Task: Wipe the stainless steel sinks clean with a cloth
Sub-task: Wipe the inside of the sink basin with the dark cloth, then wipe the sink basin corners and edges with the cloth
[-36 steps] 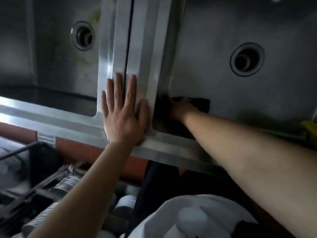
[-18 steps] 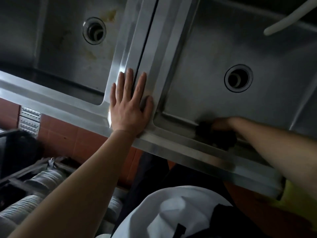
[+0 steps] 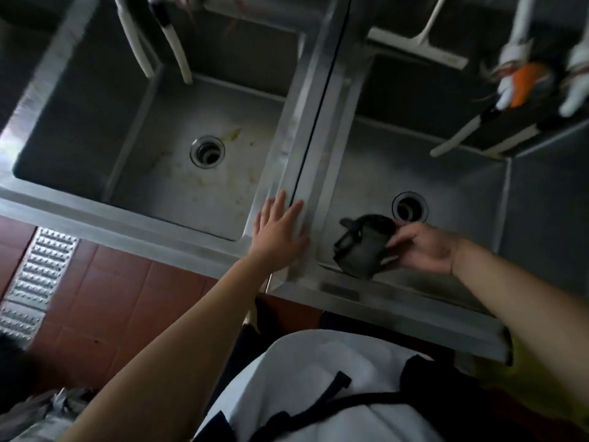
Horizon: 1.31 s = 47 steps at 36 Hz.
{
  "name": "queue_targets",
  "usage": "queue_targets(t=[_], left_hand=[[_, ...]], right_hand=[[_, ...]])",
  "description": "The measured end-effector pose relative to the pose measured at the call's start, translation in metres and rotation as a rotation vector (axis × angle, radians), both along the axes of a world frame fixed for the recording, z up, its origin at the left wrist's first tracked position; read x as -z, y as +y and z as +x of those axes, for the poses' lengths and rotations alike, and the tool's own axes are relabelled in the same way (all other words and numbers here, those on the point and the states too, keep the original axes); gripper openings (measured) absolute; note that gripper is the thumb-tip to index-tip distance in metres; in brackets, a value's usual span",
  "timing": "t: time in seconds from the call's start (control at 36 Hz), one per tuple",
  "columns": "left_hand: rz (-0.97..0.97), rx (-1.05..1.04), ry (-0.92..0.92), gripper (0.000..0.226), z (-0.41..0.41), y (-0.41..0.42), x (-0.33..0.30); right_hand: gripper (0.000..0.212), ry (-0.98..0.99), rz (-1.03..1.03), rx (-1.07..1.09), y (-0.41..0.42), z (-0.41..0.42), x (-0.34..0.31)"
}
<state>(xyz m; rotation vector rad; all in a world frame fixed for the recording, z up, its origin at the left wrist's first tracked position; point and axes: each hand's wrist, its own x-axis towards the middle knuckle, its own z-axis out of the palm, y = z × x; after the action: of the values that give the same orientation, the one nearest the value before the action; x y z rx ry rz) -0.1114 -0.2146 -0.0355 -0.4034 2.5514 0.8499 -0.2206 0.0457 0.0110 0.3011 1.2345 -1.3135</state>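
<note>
Two stainless steel sinks sit side by side. The left sink (image 3: 178,193) has yellowish stains around its drain (image 3: 207,152). The right sink (image 3: 462,193) has its drain (image 3: 410,207) near my right hand. My left hand (image 3: 279,231) rests flat, fingers straight, on the steel divider (image 3: 314,122) between the basins. My right hand (image 3: 420,248) holds a bunched dark cloth (image 3: 361,247) with fingers and thumb, above the front part of the right basin.
White hoses (image 3: 173,43) hang over the left sink. More white hoses and an orange fitting (image 3: 522,84) hang over the right sink, beside a white bar (image 3: 417,46). Red floor tiles (image 3: 127,298) and a studded metal plate (image 3: 35,275) lie below the front rim.
My right hand has come away from the front wall of the right basin and lifted the cloth up near the drain. The view has tilted up. My left hand stays on the divider.
</note>
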Motion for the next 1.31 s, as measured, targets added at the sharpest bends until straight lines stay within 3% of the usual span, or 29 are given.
queue_targets(t=[0.08,0.19,0.31,0.44,0.5,0.61,0.69,0.78,0.86,0.94,1.06,1.14,1.19,1.25,1.31], left_hand=[[0.309,-0.061,0.164,0.068,0.017,-0.019,-0.043],[0.595,0.037,0.270,0.067,0.049,-0.034,-0.093],[0.574,0.108,0.430,0.062,0.066,-0.037,-0.107],[0.511,0.038,0.564,0.043,0.081,-0.040,-0.106],[0.583,0.082,0.556,0.037,0.088,-0.036,-0.107],[0.622,0.179,0.508,0.030,0.096,-0.025,-0.114],[0.636,0.268,0.473,0.030,0.095,-0.020,-0.119],[0.642,0.363,0.411,0.029,0.091,-0.018,-0.124],[0.660,0.453,0.319,0.027,0.083,-0.021,-0.128],[0.664,0.470,0.214,0.033,0.073,-0.028,-0.129],[0.717,0.364,0.066,0.054,0.068,-0.040,-0.131],[0.695,0.290,0.017,0.048,0.066,-0.056,-0.131],[0.695,0.133,0.003,0.043,0.065,-0.064,-0.124],[0.617,-0.064,0.101,0.045,0.068,-0.066,-0.115],[0.356,-0.192,0.278,0.055,0.075,-0.061,-0.107]], right_hand=[[0.054,0.034,-0.208,0.242,-0.025,0.027,-0.034],[0.059,0.229,-0.231,0.415,-0.070,0.074,-0.070],[0.054,0.336,-0.233,0.578,-0.112,0.120,-0.088],[0.067,0.411,-0.203,0.650,-0.124,0.168,-0.098],[0.070,0.483,-0.126,0.675,-0.116,0.185,-0.102],[0.082,0.841,0.354,0.677,-0.093,0.210,-0.107],[0.097,1.006,0.488,0.518,-0.073,0.217,-0.114],[0.065,1.209,0.511,0.353,-0.058,0.214,-0.121],[0.038,1.237,0.427,0.304,-0.050,0.205,-0.128],[0.025,1.259,0.380,0.309,-0.048,0.188,-0.125],[0.014,1.256,0.213,0.315,-0.057,0.164,-0.115],[0.020,1.234,0.182,0.219,-0.068,0.144,-0.104],[0.022,1.222,0.177,0.170,-0.078,0.130,-0.098],[0.017,1.252,0.189,0.150,-0.093,0.117,-0.094],[0.009,1.338,0.228,0.144,-0.112,0.106,-0.092]])
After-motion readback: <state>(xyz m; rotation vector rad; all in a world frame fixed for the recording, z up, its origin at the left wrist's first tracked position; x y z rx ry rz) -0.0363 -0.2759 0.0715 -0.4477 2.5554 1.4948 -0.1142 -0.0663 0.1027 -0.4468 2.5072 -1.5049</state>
